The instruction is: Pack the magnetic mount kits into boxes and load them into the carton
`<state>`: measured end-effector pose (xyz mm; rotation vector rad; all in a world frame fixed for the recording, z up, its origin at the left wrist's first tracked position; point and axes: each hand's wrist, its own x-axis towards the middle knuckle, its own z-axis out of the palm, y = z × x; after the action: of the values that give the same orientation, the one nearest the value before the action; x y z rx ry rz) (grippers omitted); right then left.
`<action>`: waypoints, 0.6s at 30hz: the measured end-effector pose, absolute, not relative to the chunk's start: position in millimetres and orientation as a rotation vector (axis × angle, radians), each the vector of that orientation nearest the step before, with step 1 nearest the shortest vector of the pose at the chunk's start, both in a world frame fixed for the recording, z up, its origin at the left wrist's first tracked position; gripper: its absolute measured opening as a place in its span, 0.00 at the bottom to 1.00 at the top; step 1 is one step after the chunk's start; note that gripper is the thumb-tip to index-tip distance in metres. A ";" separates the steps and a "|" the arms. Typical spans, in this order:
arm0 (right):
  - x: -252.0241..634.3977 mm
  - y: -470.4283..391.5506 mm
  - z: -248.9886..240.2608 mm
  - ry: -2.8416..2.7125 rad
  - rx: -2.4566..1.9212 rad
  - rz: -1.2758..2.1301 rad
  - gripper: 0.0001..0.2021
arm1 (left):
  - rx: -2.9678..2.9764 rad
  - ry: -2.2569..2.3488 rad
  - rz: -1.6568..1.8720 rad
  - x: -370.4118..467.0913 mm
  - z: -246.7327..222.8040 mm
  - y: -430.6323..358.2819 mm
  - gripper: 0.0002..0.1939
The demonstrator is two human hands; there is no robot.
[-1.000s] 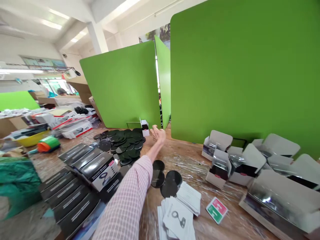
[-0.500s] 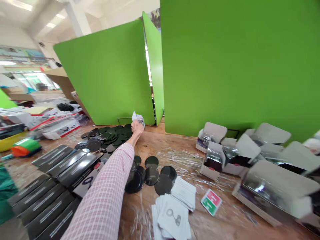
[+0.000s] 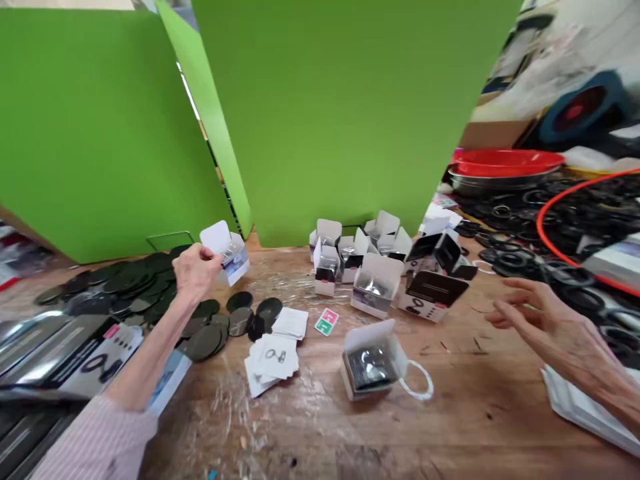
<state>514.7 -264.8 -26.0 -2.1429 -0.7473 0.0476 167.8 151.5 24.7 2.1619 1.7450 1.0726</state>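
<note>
At the back left, my left hand point(image 3: 196, 268) pinches the raised flap of a small open box point(image 3: 236, 265), which shows a clear wrap inside. My right hand point(image 3: 533, 308) is over the right side of the table, fingers apart and nothing in them. Nearer the middle an open box point(image 3: 373, 367) holds a dark wrapped item, and a white ring point(image 3: 420, 381) lies against its right side. Left of that box are white printed cards point(image 3: 273, 357) and a red and green card point(image 3: 327, 321). Dark round discs point(image 3: 240, 320) lie near my left hand.
Several open boxes point(image 3: 376, 283) stand before the green partition point(image 3: 340, 120). Packed dark boxes point(image 3: 60, 360) fill the left. At the right are a heap of black rings point(image 3: 560, 267), a red basin point(image 3: 507, 162) and a white stack point(image 3: 590, 407).
The view has swung right. My right hand has come into view, along with the box and white ring in the middle. My left hand is still at the small box at the back.
</note>
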 end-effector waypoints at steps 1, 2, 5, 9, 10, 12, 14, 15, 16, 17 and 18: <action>509.4 -274.8 -28.0 -0.723 -2.155 0.038 0.41 | 2.177 1.658 1.131 161.5 30.1 135.6 0.04; 501.9 -284.0 -30.8 -0.719 -2.160 0.040 0.37 | 2.181 1.583 1.167 154.8 35.3 118.2 0.05; 466.7 -299.6 -41.7 -0.788 -2.151 0.152 0.29 | 2.144 1.427 1.127 135.2 47.5 58.8 0.09; 404.6 -274.3 -50.2 -0.919 -2.066 0.360 0.21 | 2.024 1.236 0.899 116.5 44.8 -20.0 0.12; 391.4 -260.7 -50.7 -0.942 -2.047 0.363 0.21 | 2.009 1.200 0.850 114.1 40.0 -36.8 0.12; 372.1 -232.1 -50.1 -0.993 -2.062 0.306 0.21 | 2.000 1.132 0.792 112.4 26.9 -64.1 0.11; 362.0 -211.3 -47.0 -1.044 -2.140 0.202 0.22 | 1.998 1.065 0.783 115.4 12.2 -81.8 0.10; 359.8 -206.7 -44.5 -1.061 -2.185 0.148 0.22 | 2.001 1.038 0.788 118.8 5.4 -86.9 0.09; 359.0 -206.9 -41.5 -1.064 -2.223 0.095 0.21 | 2.010 1.016 0.795 123.7 -0.7 -89.9 0.08; 359.3 -211.9 -38.6 -1.056 -2.250 0.051 0.21 | 2.023 0.992 0.803 130.3 -6.0 -91.1 0.07; 360.7 -221.4 -36.0 -1.035 -2.269 0.013 0.21 | 2.038 0.962 0.814 138.7 -10.4 -91.0 0.06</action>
<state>360.7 -221.4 -36.0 -2.2686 -1.0348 0.0125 138.7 -91.0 -10.4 2.0379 0.9624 0.8139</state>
